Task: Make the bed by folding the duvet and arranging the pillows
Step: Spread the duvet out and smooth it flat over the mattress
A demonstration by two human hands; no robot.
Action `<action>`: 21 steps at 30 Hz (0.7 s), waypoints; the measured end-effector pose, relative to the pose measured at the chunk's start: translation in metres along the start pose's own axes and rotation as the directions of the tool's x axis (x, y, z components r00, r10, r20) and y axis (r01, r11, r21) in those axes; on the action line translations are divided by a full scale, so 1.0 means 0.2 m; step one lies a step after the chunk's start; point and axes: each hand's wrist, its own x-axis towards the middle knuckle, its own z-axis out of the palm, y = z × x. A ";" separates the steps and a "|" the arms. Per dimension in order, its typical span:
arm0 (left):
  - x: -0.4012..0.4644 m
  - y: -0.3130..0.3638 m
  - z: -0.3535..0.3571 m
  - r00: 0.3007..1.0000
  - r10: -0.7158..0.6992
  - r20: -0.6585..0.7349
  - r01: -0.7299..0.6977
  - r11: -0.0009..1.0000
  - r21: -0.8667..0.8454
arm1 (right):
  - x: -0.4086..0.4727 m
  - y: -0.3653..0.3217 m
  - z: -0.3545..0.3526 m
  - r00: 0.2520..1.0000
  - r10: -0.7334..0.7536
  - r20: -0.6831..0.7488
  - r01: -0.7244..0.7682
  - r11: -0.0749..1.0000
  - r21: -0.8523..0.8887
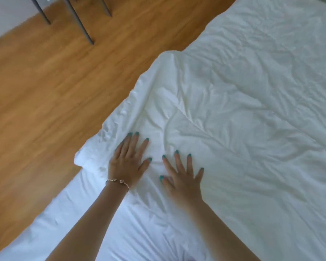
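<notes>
Duvet folded over on the bed, both hands smoothing it flat
Head view: the duvet [224,113] lay doubled across the bed sheet [83,213]; no pillows showed; left hand [129,159] near the duvet's corner and right hand [183,178] beside it pressed down, fingers spread, gripping nothing

Room, as I see it from my head view. Floor [45,87]: wood-look planks in a warm orange-brown, grain running on a diagonal. Wall [6,17]: pale, plain, upper left, meeting the floor along a slanted line. Furniture legs [79,23]: several thin dark grey ones standing on the planks at top left, tops cut off. Light: soft, even daylight.
</notes>
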 end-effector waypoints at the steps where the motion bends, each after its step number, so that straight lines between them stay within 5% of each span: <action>1: -0.04 -0.08 -0.03 0.996 -0.050 -0.072 0.051 0.999 0.013 | 0.03 -0.05 0.01 1.000 0.001 0.031 -0.001 1.000 0.004; 5: -0.18 -0.33 -0.07 0.879 -0.350 -0.324 0.341 0.936 -0.084 | 0.18 -0.11 -0.02 0.979 0.067 0.195 -0.061 0.998 -0.034; 9: -0.20 -0.46 -0.03 0.838 -0.537 -0.100 0.438 0.771 -0.463 | 0.25 -0.08 -0.05 0.956 0.099 0.276 -0.085 0.994 -0.063; 12: -0.22 -0.49 -0.04 0.814 -0.579 0.043 0.347 0.426 -0.836 | 0.25 -0.09 -0.04 0.956 0.122 0.265 -0.103 0.991 -0.082; 14: -0.26 -0.52 -0.03 0.792 -0.607 0.060 0.327 0.339 -0.882 | 0.25 -0.09 -0.05 0.957 0.123 0.262 -0.103 0.991 -0.088; 17: -0.35 -0.55 0.00 0.758 -0.652 -0.017 0.275 0.344 -0.898 | 0.27 -0.10 -0.05 0.955 0.129 0.267 -0.102 0.988 -0.114; 21: -0.40 -0.58 0.02 0.731 -0.635 -0.249 0.248 0.588 -0.770 | 0.26 -0.11 -0.04 0.957 0.127 0.259 -0.095 0.987 -0.133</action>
